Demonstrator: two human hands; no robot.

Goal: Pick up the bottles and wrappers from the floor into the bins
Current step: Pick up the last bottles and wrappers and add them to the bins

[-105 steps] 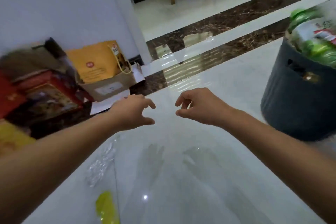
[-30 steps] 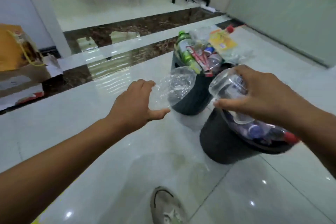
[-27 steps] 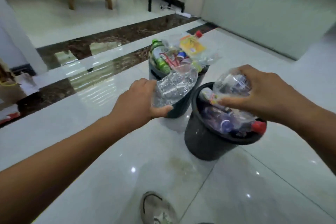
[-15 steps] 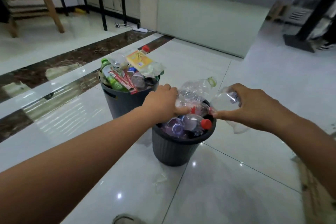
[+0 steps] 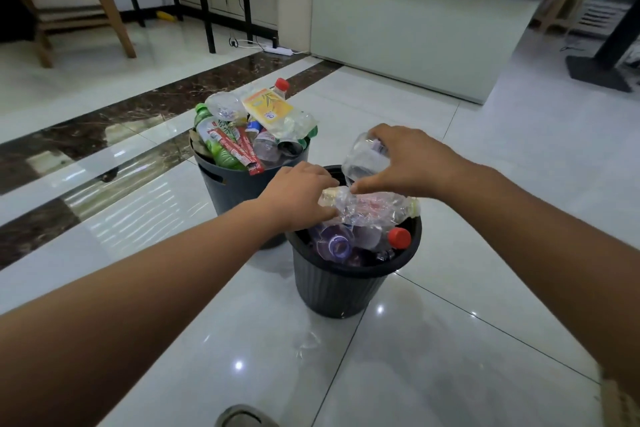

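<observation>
Both forearms bare along their whole visible length. Bare too: left hand, right hand. Footwear: rounded grey shoe toe at bottom edge, dull matte surface.

Mouth of near bin crowded with bottles, crushed bottle lying across its top, far bin heaped above its rim just behind-left, floor open on the right
</observation>
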